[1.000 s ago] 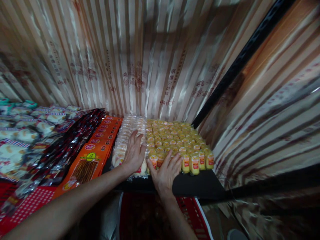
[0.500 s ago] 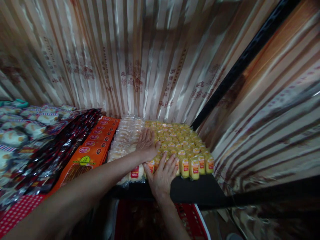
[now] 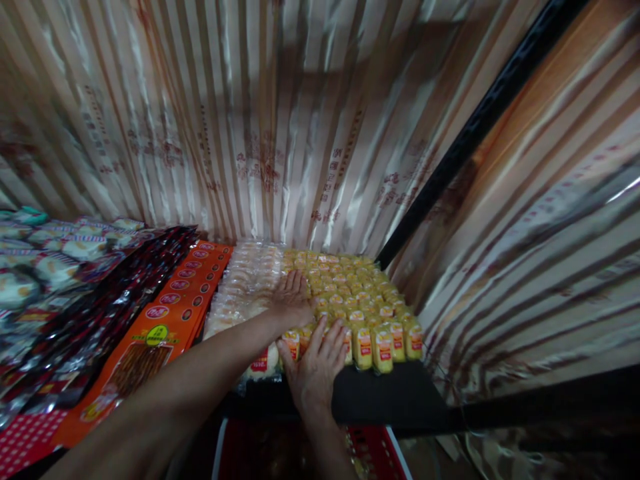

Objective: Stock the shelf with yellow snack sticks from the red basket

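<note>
My left hand point(image 3: 291, 301) lies palm down with its fingers stretched out, over the line where clear-wrapped pale snack packs point(image 3: 245, 280) meet the yellow wrapped snack packs point(image 3: 345, 287). Lower and slightly to the right, my right hand point(image 3: 316, 367) rests against the front of the yellow rows, fingers extended and thumb out to the left. Both hands touch the packs without gripping any. Small red-and-white labels show on the front yellow packs. My hands and left forearm cover part of the front rows.
Orange snack packets point(image 3: 175, 300), dark red shiny packets point(image 3: 130, 300) and white-and-blue wrapped packs point(image 3: 60, 260) lie to the left. A black shelf point(image 3: 390, 397) carries the goods, with a black post point(image 3: 450, 167) behind. Striped curtains hang around. Below is a red box with a white rim point(image 3: 395, 453).
The view has shifted slightly, so the goods appear a little lower and further left. Both hands keep nearly the same place on the packs.
</note>
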Motion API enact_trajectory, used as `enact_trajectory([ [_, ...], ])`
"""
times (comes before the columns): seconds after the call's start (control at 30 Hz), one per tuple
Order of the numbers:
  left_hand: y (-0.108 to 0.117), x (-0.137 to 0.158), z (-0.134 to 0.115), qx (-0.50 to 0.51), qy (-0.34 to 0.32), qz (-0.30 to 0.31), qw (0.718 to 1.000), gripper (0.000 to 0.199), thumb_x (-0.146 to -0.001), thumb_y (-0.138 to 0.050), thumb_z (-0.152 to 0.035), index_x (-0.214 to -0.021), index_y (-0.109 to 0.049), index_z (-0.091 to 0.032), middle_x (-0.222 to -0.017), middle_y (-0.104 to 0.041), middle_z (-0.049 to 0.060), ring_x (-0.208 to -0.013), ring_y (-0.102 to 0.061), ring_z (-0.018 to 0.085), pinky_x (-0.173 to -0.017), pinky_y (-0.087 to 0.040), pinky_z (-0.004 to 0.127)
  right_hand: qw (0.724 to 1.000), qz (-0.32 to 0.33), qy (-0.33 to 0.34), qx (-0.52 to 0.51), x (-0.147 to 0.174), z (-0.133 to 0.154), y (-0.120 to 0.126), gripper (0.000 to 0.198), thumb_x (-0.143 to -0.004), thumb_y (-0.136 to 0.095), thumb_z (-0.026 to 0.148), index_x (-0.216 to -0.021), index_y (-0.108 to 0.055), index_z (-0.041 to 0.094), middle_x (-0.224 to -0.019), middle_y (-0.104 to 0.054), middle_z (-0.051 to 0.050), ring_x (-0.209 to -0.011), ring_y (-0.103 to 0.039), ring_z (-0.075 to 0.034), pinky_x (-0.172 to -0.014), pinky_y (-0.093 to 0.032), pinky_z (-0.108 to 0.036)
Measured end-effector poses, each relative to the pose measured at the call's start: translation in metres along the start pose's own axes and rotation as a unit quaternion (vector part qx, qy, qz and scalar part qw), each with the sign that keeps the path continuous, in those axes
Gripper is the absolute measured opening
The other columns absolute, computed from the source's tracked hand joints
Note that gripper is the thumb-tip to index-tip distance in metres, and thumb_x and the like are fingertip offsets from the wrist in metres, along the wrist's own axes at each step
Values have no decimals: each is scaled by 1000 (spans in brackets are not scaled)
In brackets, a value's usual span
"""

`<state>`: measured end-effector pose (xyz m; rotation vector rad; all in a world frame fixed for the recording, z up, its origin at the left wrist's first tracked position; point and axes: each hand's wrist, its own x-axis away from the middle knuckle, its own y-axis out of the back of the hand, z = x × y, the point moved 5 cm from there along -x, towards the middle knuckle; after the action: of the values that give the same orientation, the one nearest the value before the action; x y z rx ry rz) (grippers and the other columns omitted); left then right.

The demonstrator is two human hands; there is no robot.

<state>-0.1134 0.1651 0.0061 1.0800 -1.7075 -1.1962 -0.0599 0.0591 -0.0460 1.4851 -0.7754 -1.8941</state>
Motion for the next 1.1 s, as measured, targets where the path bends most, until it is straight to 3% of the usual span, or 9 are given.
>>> enact_trajectory([
  [0.17,9,-17,0,29,33,-57,997,69,-91,-8,-49,-145,-14,-6,-153,-5,12,-140,-1,25,-114,-4,43,1000,-11,2,0,-1,0,2,98,-78,-32,72,-138,-29,-5,-145,-16,-33,-137,-7,-41,-101,-24,-60],
  [0.47,0,-24,1,33,49,-5,998,71,-90,-9,-49,-144,-16,-3,-152,-6,11,-140,-1,23,-114,-6,40,1000,-5,5,-7,-2,1,6,98,-79,-30,72,-139,-26,-5,-146,-15,-33,-136,-7,-41,-99,-25,-62],
  [0.7,19,-45,-5,16,48,-52,997,72,-89,-11,-50,-144,-17,-4,-153,-6,11,-140,2,25,-114,1,44,1000,-19,16,-1,-2,0,7,97,-80,-27,72,-140,-23,-4,-147,-12,-31,-136,-6,-42,-100,-24,-61],
  [0.87,4,-67,1,9,29,-30,999,70,-89,-11,-48,-144,-19,-5,-152,-10,10,-140,-2,23,-114,-2,42,1000,-16,24,-13,-1,1,7,97,-81,-28,71,-142,-16,-3,-147,-11,-31,-136,-7,-41,-100,-25,-60],
  [1.1,1,-63,3,23,33,-37,998,70,-90,-14,-47,-144,-18,-3,-152,-12,13,-140,-4,24,-114,-6,42,1000,-3,17,-17,-1,-1,6,97,-79,-32,71,-143,-16,-1,-148,-12,-30,-137,-6,-41,-100,-25,-61],
])
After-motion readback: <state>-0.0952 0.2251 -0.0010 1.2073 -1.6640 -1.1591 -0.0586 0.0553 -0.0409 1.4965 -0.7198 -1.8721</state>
